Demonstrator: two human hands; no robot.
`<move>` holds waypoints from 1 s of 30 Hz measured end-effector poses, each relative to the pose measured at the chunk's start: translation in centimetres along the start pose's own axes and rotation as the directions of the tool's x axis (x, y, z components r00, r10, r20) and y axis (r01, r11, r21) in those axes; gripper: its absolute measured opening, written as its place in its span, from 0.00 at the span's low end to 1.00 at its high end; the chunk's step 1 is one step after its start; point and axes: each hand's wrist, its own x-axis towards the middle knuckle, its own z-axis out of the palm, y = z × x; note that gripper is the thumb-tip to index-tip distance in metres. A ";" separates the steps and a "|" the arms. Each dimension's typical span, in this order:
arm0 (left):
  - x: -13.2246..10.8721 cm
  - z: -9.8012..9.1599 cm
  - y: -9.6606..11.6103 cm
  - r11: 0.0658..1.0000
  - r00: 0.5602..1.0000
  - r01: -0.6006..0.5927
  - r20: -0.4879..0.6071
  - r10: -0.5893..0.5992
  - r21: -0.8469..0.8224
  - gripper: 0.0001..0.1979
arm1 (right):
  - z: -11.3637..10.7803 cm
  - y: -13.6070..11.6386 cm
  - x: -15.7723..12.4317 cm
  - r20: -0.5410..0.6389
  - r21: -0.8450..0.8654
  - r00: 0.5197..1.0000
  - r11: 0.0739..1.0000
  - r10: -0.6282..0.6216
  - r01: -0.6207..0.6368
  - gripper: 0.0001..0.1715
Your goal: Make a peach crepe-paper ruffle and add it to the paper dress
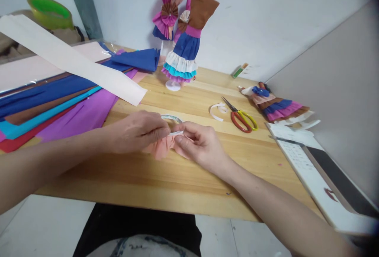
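Observation:
A gathered strip of pink crepe paper (161, 149) is pinched between my two hands over the wooden table. My left hand (139, 130) closes on its left part, fingers bent and thumb pressed in. From the right, my right hand (199, 141) grips the other end between thumb and fingers. A thin white strip (177, 133) runs along the paper's upper edge between the fingertips. Just behind the hands shows the curved rim of what looks like a tape roll (172, 117), partly hidden by them. Much of the paper is covered by my fingers.
Scissors (243, 121) lie right of the hands beside curled white scraps (218, 110). Paper dresses (192, 47) stand at the back; another dress (278, 107) lies right. Coloured crepe sheets (74, 119) and a long pale strip (97, 69) cover the left. A white board (299, 158) borders the right.

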 end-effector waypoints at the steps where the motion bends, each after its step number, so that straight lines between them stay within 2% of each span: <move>1: -0.1 0.1 0.1 0.998 0.997 0.040 0.065 -0.036 -0.058 0.21 | 0.0 -0.1 0.0 -0.001 -0.027 1.000 0.999 -0.021 0.021 0.07; 3: -0.1 0.2 0.5 0.973 0.984 0.125 0.150 -0.097 -0.195 0.20 | 0.1 -0.2 -0.2 -0.008 -0.104 0.997 0.992 -0.073 0.072 0.08; 7: 0.2 0.1 1.0 0.888 0.959 0.257 0.217 -0.184 -0.381 0.17 | 0.1 -0.5 -0.6 -0.033 -0.335 0.982 0.928 -0.186 0.164 0.11; 11: 0.6 0.0 0.7 0.846 0.959 0.262 0.221 -0.176 -0.465 0.15 | 0.2 -0.8 -1.2 -0.063 -0.504 0.966 0.844 -0.250 0.185 0.15; 15: 0.6 0.1 0.4 0.850 0.964 0.251 0.198 -0.176 -0.464 0.14 | 0.4 -0.8 -1.5 -0.076 -0.592 0.955 0.784 -0.285 0.187 0.17; 19: 0.4 0.4 0.3 0.876 0.966 0.241 0.192 -0.174 -0.417 0.16 | 0.5 -0.7 -1.6 -0.095 -0.637 0.942 0.747 -0.322 0.191 0.18; 22: 0.3 0.9 -0.1 0.885 0.970 0.238 0.143 -0.196 -0.400 0.17 | 0.3 -0.9 -1.6 -0.138 -0.612 0.940 0.773 -0.313 0.167 0.17; 25: 0.3 1.1 -0.4 0.884 0.973 0.233 0.099 -0.211 -0.405 0.18 | 0.1 -1.3 -1.5 -0.159 -0.543 0.948 0.826 -0.275 0.148 0.11; 30: 0.3 1.1 -0.5 0.870 0.973 0.230 0.087 -0.213 -0.435 0.16 | -0.2 -1.5 -1.1 -0.201 -0.484 0.929 0.856 -0.311 0.182 0.02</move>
